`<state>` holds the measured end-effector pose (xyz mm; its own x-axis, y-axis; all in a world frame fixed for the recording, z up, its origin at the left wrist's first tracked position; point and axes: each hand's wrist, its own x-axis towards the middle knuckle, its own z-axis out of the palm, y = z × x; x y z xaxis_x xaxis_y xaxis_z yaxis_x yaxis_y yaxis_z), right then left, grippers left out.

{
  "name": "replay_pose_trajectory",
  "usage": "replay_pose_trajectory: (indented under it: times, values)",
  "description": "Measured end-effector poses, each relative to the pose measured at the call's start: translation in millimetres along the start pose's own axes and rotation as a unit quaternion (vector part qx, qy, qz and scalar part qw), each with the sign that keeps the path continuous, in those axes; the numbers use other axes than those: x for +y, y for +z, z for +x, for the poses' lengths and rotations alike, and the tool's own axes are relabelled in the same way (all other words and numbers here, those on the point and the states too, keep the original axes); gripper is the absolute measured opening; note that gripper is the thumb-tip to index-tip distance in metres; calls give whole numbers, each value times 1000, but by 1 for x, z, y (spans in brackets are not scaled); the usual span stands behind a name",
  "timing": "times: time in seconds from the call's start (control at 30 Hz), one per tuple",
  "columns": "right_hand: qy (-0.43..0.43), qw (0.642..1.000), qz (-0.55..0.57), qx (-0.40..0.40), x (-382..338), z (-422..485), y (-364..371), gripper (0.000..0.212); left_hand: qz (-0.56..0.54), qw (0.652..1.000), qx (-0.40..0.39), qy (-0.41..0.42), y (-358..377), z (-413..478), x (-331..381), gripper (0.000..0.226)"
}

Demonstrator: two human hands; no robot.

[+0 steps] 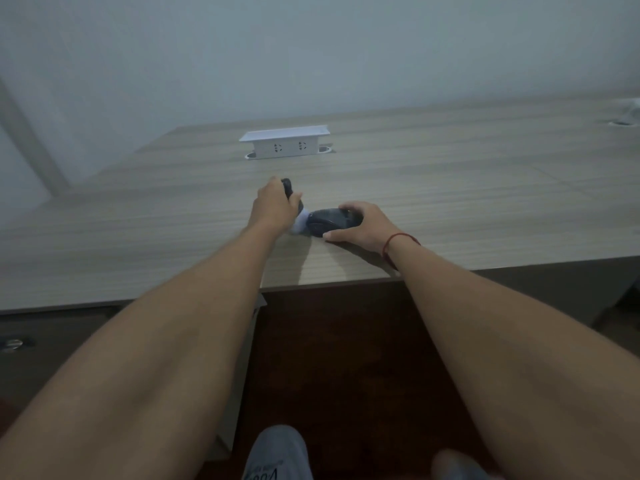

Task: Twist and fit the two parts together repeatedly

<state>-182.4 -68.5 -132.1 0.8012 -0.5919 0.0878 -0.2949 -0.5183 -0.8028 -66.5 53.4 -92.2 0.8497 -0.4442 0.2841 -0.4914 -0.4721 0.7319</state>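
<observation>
Your knee, in pale grey cloth, sits lowest in the view, so you stand or sit close against the counter with both bare forearms stretched out over its near edge.

Going from the left: a metal drawer handle shows under the counter's edge, well away from your work. Your left hand is curled round a dark, slim object, its upper end poking out past your knuckles. A pale, rounded tip comes out below your palm and touches the counter, just beside the next thing. I judge you hold it tilted like that so the pale end can meet the mouse; what the object is, the dim light does not let me tell.

Next comes the dark computer mouse, lying on the counter near its front edge. Your right hand grips it from the right, fingers curled over the far side and thumb along the near side. That hold looks meant to keep it steady against the left hand's push. A red string circles your right wrist.

Farther back, a white socket box stands raised from the counter, apart from both hands. At the far right corner something pale sits on the counter, too blurred to name.
</observation>
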Motion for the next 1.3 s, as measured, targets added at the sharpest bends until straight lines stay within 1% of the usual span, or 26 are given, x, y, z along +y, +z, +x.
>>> replay_pose_trajectory:
  times: [0.03, 0.13, 0.27, 0.37, 0.47, 0.57, 0.63, 0.7, 0.77, 0.87, 0.93, 1.0, 1.07, 1.1, 1.2, 1.23, 1.3]
  values:
    - [1, 1000, 6, -6, 0, 0, -2, 77, -5, 1000, 6, -2, 0, 2, -2, 40]
    - [7, 1000, 14, -17, -1, 1, -3, 77, -74, 997, 7, -2, 1, 0, -2, 40]
    - [7, 1000, 16, -18, 2, 4, 0, 77, -45, 999, -16, -12, -4, 0, 3, 42]
    - [11, 1000, 18, -13, 3, 5, 0, 78, -98, 995, -15, -10, -8, 0, 14, 44]
    - [13, 1000, 8, -5, 5, 7, 3, 80, -43, 999, -13, -20, 1, -8, 13, 43]
    - [12, 1000, -10, 16, 5, 5, 8, 81, 4, 999, 21, -30, 5, -8, 10, 42]
    - [8, 999, -31, 41, 4, 2, 11, 80, -10, 998, 47, -49, 5, -7, 9, 39]
    - [3, 996, -48, 76, 2, -1, 15, 73, -56, 992, 75, -91, 6, -9, 8, 38]
    - [5, 995, -41, 92, -2, -3, 15, 66, -94, 983, 84, -136, 8, -13, 3, 38]
    - [9, 993, -33, 110, -4, -4, 14, 59, -147, 968, 92, -180, 11, -14, -6, 37]
    - [17, 990, -36, 138, -5, -5, 16, 59, -193, 960, 59, -193, 14, -13, -9, 34]
    - [31, 986, -25, 163, -5, -4, 20, 60, -225, 956, -26, -185, 15, -12, -10, 27]
    - [38, 983, -25, 178, -5, -3, 22, 63, -226, 954, -104, -167, 11, -11, -9, 18]
    - [40, 983, -27, 180, -5, -2, 22, 64, -220, 956, -111, -160, 10, -9, -8, 19]
    - [45, 982, -35, 179, -6, -2, 22, 65, -216, 965, -32, -146, 13, -2, -9, 25]
    - [46, 982, -37, 180, -5, -1, 22, 65, -220, 963, -38, -147, 14, -3, -8, 28]
    - [48, 980, -34, 188, -4, -1, 20, 65, -234, 954, -112, -147, 17, -8, -6, 23]
